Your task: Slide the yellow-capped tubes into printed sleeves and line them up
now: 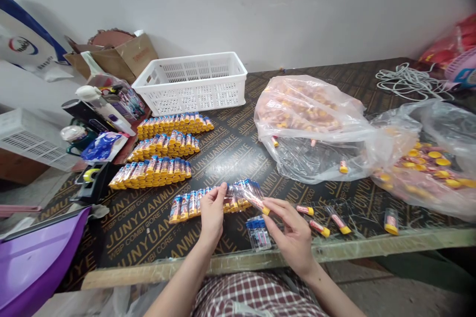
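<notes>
Presently, both hands are over the near edge of the dark printed board (230,156); clock face centred between them, 12 toward the wall. Right hand (292,232), at 4 o'clock: thumb and fingertips pinching a clear, yellow-capped tube (256,201), held tilted, cap end toward the palm. Left hand (211,213), at 9 o'clock: thumb raised, fingers curled against the front row of tubes (184,207); cannot tell whether it pinches anything. This row runs from 9 o'clock to just beyond the held tube, blue ends up, yellow ends down.

Small cluster of blue-ended tubes (258,233) at 5 o'clock, just beside the right hand. Loose yellow-capped tubes (320,228) at 3 o'clock. Stacked tubes (154,173), three groups, at 10 o'clock; behind them, at 11, a white slatted basket (189,96). Large translucent bag (305,121) of yellow-and-pink pieces at 1 o'clock; second bag (420,190), similar contents, nearer 3. Coiled pale cord (407,83) at 2 o'clock.
</notes>
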`<state>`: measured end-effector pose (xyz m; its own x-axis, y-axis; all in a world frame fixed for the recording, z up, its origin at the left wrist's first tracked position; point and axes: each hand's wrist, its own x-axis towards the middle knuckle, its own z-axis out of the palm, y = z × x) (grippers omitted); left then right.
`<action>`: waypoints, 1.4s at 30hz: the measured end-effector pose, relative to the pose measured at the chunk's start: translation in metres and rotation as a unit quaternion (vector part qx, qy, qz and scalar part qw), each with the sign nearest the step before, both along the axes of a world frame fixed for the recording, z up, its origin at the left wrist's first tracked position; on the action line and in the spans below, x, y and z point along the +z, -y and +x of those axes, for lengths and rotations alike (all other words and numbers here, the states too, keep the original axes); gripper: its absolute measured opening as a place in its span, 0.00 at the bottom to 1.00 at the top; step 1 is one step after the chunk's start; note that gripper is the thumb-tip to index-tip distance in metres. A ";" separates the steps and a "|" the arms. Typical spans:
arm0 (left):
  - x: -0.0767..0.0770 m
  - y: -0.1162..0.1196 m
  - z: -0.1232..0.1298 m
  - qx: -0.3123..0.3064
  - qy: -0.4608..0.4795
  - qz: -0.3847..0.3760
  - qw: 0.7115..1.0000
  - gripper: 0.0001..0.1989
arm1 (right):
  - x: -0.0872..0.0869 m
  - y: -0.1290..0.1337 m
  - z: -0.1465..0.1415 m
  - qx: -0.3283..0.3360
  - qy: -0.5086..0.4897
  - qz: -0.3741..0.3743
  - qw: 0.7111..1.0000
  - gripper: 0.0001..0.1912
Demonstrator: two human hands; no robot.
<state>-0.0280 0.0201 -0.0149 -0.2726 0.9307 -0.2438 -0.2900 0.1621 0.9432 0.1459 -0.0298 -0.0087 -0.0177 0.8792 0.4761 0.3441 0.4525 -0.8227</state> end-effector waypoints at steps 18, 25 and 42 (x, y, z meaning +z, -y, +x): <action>0.023 0.017 0.017 -0.287 0.140 -0.092 0.943 0.17 | 0.003 -0.020 0.010 0.148 0.067 -0.022 0.986 0.43; 0.024 0.021 0.020 -0.311 0.142 -0.102 0.934 0.15 | -0.008 -0.020 0.012 0.202 0.039 -0.034 0.978 0.45; 0.026 0.022 0.021 -0.295 0.151 -0.106 0.938 0.17 | -0.009 -0.016 0.005 0.190 -0.022 -0.033 0.981 0.45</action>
<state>-0.0072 -0.0024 0.0111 0.3850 0.8203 -0.4229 -0.3392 0.5519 0.7618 0.1508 -0.0135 -0.0175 -0.3305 0.8426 0.4252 0.1247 0.4856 -0.8653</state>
